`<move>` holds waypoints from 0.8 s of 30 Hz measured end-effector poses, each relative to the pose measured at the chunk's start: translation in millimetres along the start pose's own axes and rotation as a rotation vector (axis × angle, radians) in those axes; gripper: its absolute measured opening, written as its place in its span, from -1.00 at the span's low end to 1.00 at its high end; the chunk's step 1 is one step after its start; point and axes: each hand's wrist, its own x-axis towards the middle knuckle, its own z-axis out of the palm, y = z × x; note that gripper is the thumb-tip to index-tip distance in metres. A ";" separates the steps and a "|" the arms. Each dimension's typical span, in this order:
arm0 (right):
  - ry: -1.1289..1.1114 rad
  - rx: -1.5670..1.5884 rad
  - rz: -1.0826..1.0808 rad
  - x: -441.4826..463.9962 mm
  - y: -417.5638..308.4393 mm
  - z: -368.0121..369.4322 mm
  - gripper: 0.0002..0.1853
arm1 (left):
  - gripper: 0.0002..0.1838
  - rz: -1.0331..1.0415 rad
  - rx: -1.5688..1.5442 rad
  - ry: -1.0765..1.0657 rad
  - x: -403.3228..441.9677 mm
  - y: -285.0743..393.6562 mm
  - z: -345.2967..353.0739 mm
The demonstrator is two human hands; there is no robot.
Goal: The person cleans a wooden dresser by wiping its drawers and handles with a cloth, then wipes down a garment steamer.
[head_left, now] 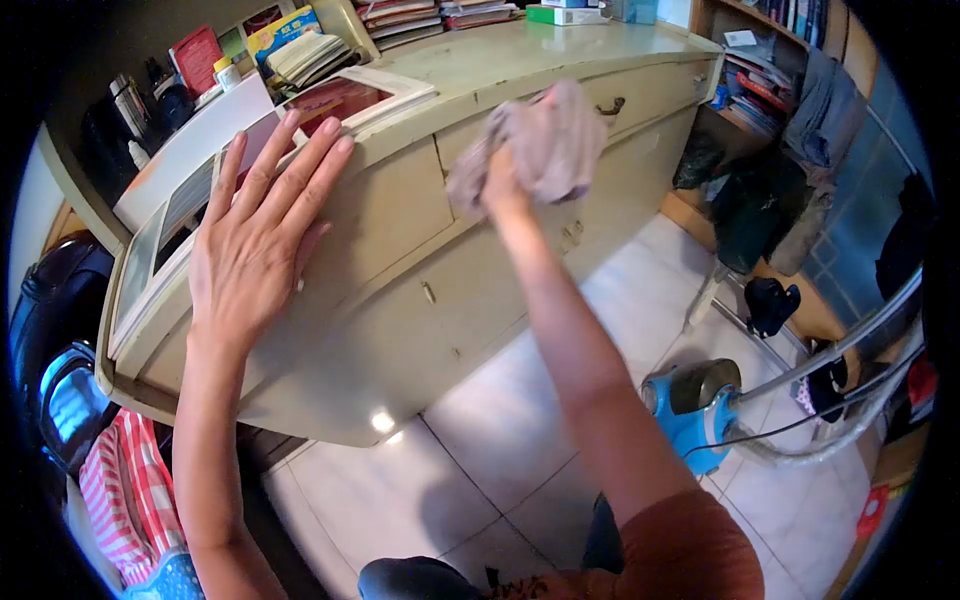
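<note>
My right hand (505, 185) grips a crumpled greyish-pink cloth (555, 145) against the drawer front of a cream-coloured cabinet (390, 205). Part of a drawer's dark metal handle (610, 106) shows just right of the cloth. My left hand (255, 225) is open, its fingers extended over the cabinet's top edge at the left; whether it touches the surface I cannot tell. Beyond those fingertips lies a white-framed picture (385, 92) on the cabinet top.
Books and papers (310, 58) crowd the cabinet top. A blue vacuum cleaner (695, 415) with its hose stands on the tiled floor (470, 440) at right. Clothes (820, 110) hang at the far right. Red-checked fabric (130, 490) and a black bag (65, 285) are at lower left.
</note>
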 end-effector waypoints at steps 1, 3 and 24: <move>0.005 -0.013 0.017 8.4 14.1 -4.0 -0.38 | -0.16 0.002 -0.001 -0.008 -0.7 -1.1 0.8; -0.061 0.058 0.177 27.9 40.6 -17.3 -0.41 | -0.16 0.005 -0.013 0.003 -0.1 -1.5 1.8; -0.012 0.218 0.215 -44.1 -31.5 -18.5 -0.43 | -0.20 0.059 0.049 0.046 -1.7 0.8 9.4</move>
